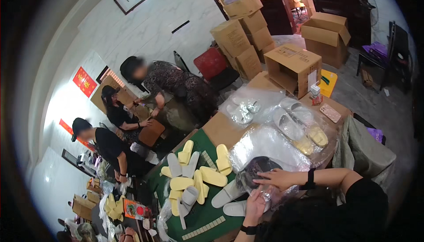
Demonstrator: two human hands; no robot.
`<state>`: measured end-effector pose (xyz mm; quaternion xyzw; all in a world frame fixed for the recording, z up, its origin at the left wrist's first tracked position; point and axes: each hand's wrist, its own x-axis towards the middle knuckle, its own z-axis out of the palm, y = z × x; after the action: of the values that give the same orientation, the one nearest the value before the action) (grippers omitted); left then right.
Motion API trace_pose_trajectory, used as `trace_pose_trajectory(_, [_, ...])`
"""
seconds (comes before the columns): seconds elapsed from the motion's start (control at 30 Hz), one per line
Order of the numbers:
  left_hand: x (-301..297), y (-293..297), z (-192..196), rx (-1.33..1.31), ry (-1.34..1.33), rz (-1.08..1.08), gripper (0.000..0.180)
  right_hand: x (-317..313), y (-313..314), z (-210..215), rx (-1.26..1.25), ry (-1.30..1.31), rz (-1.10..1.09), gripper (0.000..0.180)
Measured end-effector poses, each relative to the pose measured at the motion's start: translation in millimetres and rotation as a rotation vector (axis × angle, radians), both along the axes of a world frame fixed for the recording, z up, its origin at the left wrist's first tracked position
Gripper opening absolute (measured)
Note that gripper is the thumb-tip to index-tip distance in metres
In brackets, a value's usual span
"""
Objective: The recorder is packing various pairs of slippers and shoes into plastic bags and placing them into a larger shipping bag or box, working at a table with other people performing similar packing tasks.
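Observation:
My left hand (253,206), near the lower middle, is closed on crinkled clear plastic film (270,190). Just above it, my right hand (277,179) reaches in from the right with its fingers stretched out over a dark, rounded thing (251,170), whose kind I cannot make out. Beside my hands on the green mat lie a grey slipper (227,194) and another grey slipper (235,209), partly hidden by my left hand. Further left, several yellow slippers (213,176) are heaped with grey ones (190,196). A stack of clear plastic bags (254,147) lies beyond my hands.
Bagged white slippers (243,109) and bagged grey and yellow slippers (289,125) lie on the far table. Behind them stand an open carton (292,67), a phone (330,113) and a small box (316,96). Several people work at left; one person (176,81) bends over a chair.

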<state>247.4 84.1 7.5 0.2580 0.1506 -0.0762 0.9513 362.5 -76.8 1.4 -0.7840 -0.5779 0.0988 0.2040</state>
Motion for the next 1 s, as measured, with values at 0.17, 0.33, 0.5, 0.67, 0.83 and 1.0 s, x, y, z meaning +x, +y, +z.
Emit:
trace_pose_trajectory(0.17, [2, -15, 32, 0.549, 0.013, -0.218, 0.027, 40, -6, 3, 0.078, -0.164, -0.234, 0.048])
trace_pose_trajectory(0.33, [-1, -24, 134, 0.958, -0.531, -0.075, 0.038, 110, -25, 43, 0.324, -0.556, -0.394, 0.024])
trace_pose_trajectory(0.5, [-31, -19, 215, 1.103, -1.081, 0.444, 0.040, 150, -48, 88, 0.483, -0.878, -0.455, 0.029])
trace_pose_trajectory(0.67, [-77, -45, 276, 0.795, -1.249, 0.557, 0.037, 164, -98, 21, 0.271, -0.850, -0.472, 0.029])
trace_pose_trajectory(0.83, [-86, -59, 291, 0.650, -1.473, 0.610, 0.045, 160, -140, -91, -0.109, -0.640, -0.565, 0.025])
trace_pose_trajectory(1.0, [-100, -63, 293, 0.596, -1.476, 0.529, 0.039, 159, -155, -114, -0.278, -0.477, -0.666, 0.028])
